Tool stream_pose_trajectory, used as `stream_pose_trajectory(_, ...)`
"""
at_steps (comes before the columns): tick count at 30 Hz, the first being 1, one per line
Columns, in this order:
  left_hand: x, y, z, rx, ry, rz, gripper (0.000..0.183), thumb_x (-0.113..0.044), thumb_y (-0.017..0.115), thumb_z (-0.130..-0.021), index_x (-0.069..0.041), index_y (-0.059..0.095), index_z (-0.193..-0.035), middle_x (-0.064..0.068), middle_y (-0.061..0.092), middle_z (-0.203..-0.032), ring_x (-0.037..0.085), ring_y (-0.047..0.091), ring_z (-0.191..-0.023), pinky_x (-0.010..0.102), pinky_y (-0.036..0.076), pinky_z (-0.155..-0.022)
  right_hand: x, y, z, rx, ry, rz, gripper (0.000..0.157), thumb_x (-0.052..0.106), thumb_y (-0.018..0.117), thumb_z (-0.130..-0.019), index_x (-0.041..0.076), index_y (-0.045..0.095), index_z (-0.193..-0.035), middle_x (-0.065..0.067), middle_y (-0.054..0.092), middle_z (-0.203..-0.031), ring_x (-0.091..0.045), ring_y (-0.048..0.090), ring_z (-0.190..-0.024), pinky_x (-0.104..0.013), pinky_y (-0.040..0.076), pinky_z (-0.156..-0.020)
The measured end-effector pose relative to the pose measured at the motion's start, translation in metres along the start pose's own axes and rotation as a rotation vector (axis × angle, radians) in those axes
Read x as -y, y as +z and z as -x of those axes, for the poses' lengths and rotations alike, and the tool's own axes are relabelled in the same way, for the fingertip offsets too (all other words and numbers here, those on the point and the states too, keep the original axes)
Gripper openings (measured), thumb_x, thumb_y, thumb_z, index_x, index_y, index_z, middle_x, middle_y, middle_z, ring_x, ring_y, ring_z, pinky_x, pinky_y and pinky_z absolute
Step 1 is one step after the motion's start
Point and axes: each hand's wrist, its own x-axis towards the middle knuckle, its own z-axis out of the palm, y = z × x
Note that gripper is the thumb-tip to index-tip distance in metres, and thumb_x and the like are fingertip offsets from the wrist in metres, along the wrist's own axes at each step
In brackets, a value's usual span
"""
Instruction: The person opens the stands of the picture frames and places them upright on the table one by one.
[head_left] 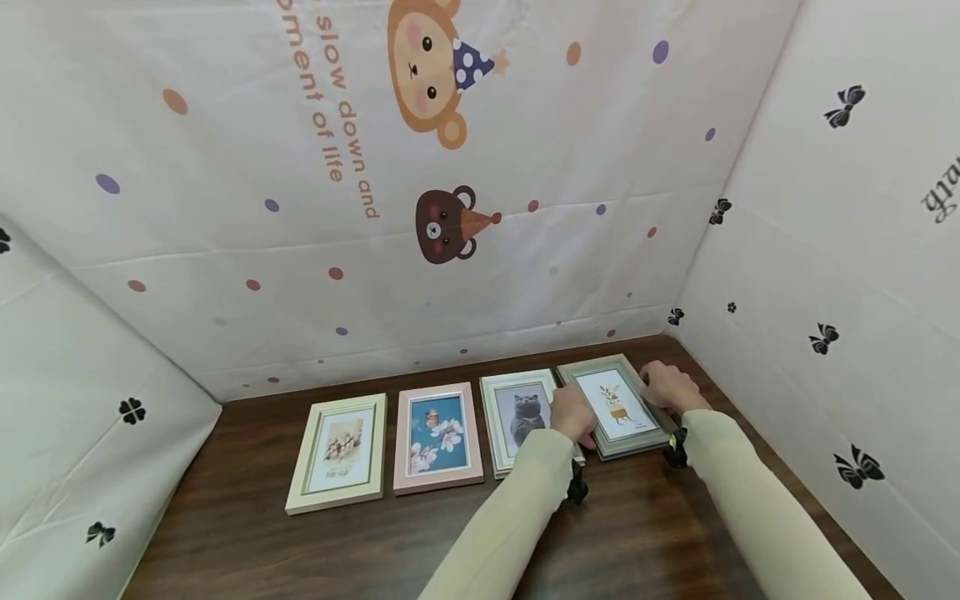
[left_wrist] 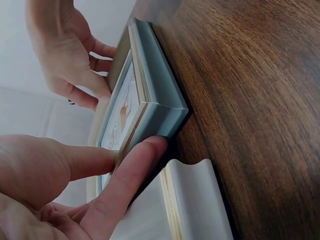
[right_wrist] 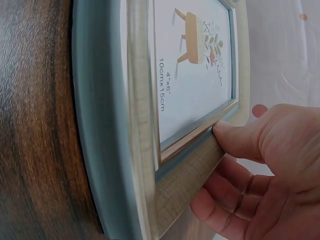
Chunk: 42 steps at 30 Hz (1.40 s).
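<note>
At the right end of a row lies a picture frame [head_left: 617, 407] with a beige and blue-grey border, showing a potted plant print. My left hand [head_left: 572, 414] pinches its left edge, thumb on the front face and index finger along the blue side, as the left wrist view shows. On the opposite edge, my right hand [head_left: 670, 388] grips the border. Its thumb [right_wrist: 240, 140] presses the front while the other fingers curl at the outer side. Just left of it, partly covered by my left hand, is a white picture frame [head_left: 491, 417] with a grey cat.
A pink picture frame [head_left: 438, 482] with blossoms and a cream picture frame [head_left: 333, 502] with a flower print lie farther left. All rest on the dark wooden table [head_left: 360, 550]. Printed cloth walls [head_left: 225, 208] enclose the table at the back and both sides.
</note>
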Motion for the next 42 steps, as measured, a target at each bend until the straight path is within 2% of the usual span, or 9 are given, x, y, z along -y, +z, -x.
stream_pose_trajectory(5,0.000,0.001,0.001,0.000,-0.008,-0.014,0.027,0.018,0.074,-0.077,0.007,0.068,-0.102,0.044,0.061,-0.110,0.024,0.058,-0.031,0.034,0.051,-0.036,-0.001,0.000,0.000,0.002,-0.007,0.002,0.036,0.010,0.058,-0.100,-0.011,0.059,-0.129,-0.029,0.064,-0.111,-0.031,0.063,-0.077,-0.038,0.052,-0.059)
stream_pose_trajectory(12,0.001,-0.002,-0.001,-0.004,0.027,0.012,0.023,0.018,0.073,-0.076,0.008,0.067,-0.096,0.045,0.060,-0.106,0.024,0.057,-0.030,0.034,0.051,-0.036,0.001,-0.003,-0.004,0.009,-0.006,0.023,0.033,0.010,0.060,-0.099,-0.011,0.062,-0.124,-0.024,0.066,-0.102,-0.030,0.063,-0.075,-0.038,0.052,-0.059)
stream_pose_trajectory(19,0.001,-0.006,-0.004,-0.015,0.016,0.010,0.026,0.017,0.075,-0.076,0.008,0.066,-0.099,0.041,0.063,-0.098,0.023,0.058,-0.031,0.034,0.051,-0.036,0.005,-0.006,-0.009,-0.002,-0.032,0.005,0.034,0.012,0.060,-0.100,-0.009,0.062,-0.127,-0.026,0.066,-0.109,-0.031,0.065,-0.079,-0.039,0.054,-0.060)
stream_pose_trajectory(24,0.001,-0.004,-0.002,-0.024,0.006,0.011,0.020,0.011,0.077,-0.077,0.008,0.067,-0.094,0.033,0.064,-0.075,0.021,0.058,-0.031,0.033,0.051,-0.036,0.001,-0.006,-0.004,-0.008,-0.033,-0.010,0.038,0.014,0.061,-0.100,-0.009,0.060,-0.130,-0.030,0.064,-0.116,-0.031,0.066,-0.079,-0.038,0.054,-0.060)
stream_pose_trajectory(30,0.003,-0.004,0.003,-0.069,0.046,0.055,0.010,0.008,0.074,-0.080,0.004,0.066,-0.083,0.021,0.059,-0.058,0.021,0.057,-0.031,0.032,0.048,-0.034,0.001,-0.018,0.008,-0.088,-0.088,-0.019,0.038,0.016,0.062,-0.100,-0.008,0.061,-0.130,-0.032,0.063,-0.121,-0.032,0.064,-0.081,-0.041,0.051,-0.062)
stream_pose_trajectory(36,0.000,-0.012,0.009,-0.158,0.147,0.068,0.028,0.003,0.077,-0.084,-0.004,0.062,-0.061,0.008,0.052,-0.041,0.016,0.056,-0.030,0.026,0.046,-0.035,0.006,-0.028,0.014,-0.196,-0.160,-0.022,0.039,0.016,0.060,-0.101,-0.007,0.059,-0.133,-0.034,0.062,-0.125,-0.045,0.064,-0.098,-0.056,0.052,-0.075)
stream_pose_trajectory(38,-0.001,-0.015,0.011,-0.186,0.194,0.075,0.023,0.002,0.075,-0.086,-0.002,0.064,-0.066,0.004,0.052,-0.040,0.014,0.055,-0.030,0.025,0.045,-0.035,0.008,-0.030,0.015,-0.231,-0.174,-0.038,0.040,0.016,0.059,-0.102,-0.008,0.058,-0.134,-0.034,0.061,-0.127,-0.050,0.062,-0.106,-0.061,0.051,-0.081)
stream_pose_trajectory(40,-0.001,-0.017,0.012,-0.199,0.224,0.105,0.006,0.002,0.074,-0.088,0.002,0.069,-0.084,0.002,0.051,-0.040,0.013,0.054,-0.030,0.025,0.045,-0.036,0.010,-0.031,0.016,-0.270,-0.191,-0.050,0.042,0.017,0.059,-0.103,-0.008,0.056,-0.136,-0.033,0.061,-0.127,-0.052,0.061,-0.110,-0.063,0.050,-0.084)
stream_pose_trajectory(42,-0.001,-0.018,0.014,-0.210,0.228,0.140,0.022,0.001,0.072,-0.089,0.003,0.069,-0.111,0.000,0.051,-0.041,0.011,0.052,-0.030,0.025,0.045,-0.036,0.010,-0.031,0.017,-0.303,-0.211,-0.075,0.043,0.016,0.058,-0.103,-0.009,0.055,-0.138,-0.033,0.062,-0.127,-0.050,0.061,-0.111,-0.062,0.051,-0.086)
